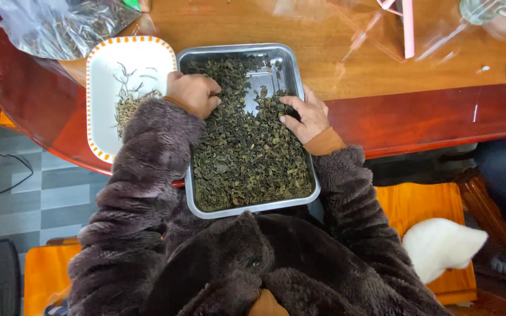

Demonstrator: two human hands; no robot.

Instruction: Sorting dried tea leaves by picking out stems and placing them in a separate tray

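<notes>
A metal tray (288, 58) full of dark dried tea leaves (247, 158) rests half on the wooden table, half over my lap. My left hand (193, 92) lies curled on the leaves at the tray's upper left, fingers bent down into them. My right hand (306, 116) rests on the leaves at the tray's right side, fingers spread and touching them. I cannot see whether either hand pinches a leaf. Both arms wear fuzzy dark brown sleeves.
A white rectangular plate (103, 76) with an orange dotted rim holds pale stems, left of the tray. A clear plastic bag (60, 23) of dried stalks lies at the upper left. The reddish table edge (428, 123) runs right. Orange seats and a white cushion (443, 246) sit below.
</notes>
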